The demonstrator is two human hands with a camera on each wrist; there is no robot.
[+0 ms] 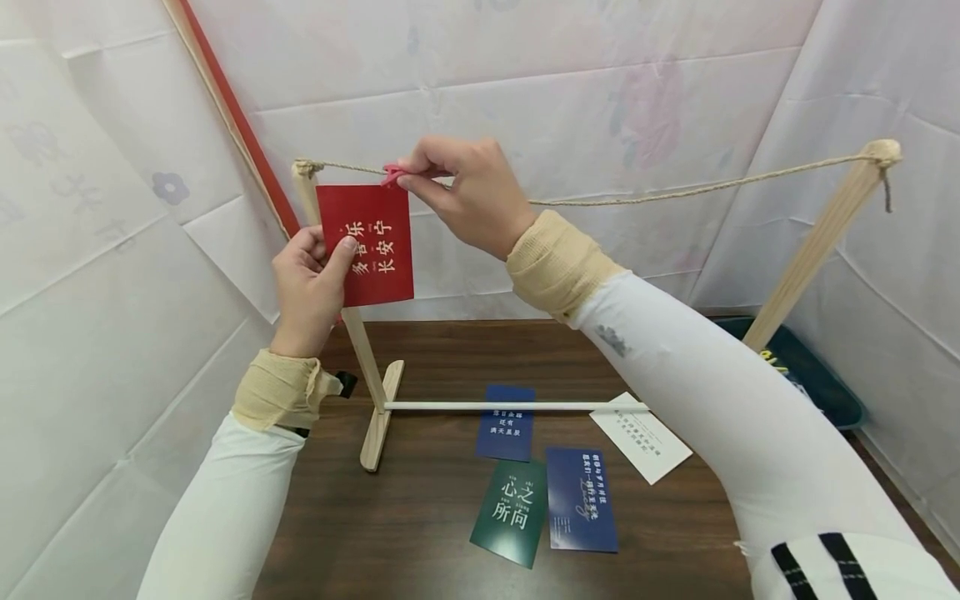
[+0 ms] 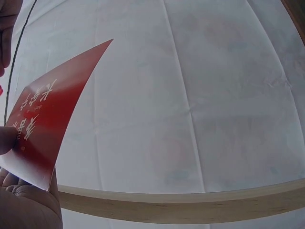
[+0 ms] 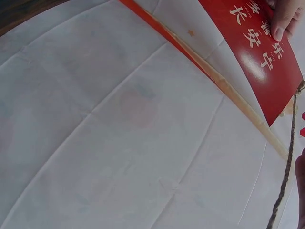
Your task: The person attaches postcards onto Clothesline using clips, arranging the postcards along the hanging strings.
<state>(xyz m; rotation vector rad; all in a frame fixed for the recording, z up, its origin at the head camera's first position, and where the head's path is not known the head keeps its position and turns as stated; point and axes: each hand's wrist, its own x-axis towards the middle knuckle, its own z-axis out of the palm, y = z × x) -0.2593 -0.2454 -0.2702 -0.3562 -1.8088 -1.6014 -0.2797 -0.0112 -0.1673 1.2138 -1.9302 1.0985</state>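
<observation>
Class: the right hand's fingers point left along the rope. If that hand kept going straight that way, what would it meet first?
Probably the wooden post where the rope is tied; the right hand already pinches a red clip at the red card. Depth is unclear.

Bright even light, fisheye edges

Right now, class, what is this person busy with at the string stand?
The left hand holds a red card with white characters by its side edge. The right hand pinches a small pink clip at the card's top corner against the twine string stretched between two wooden posts. Four more cards lie on the dark wooden table.
</observation>
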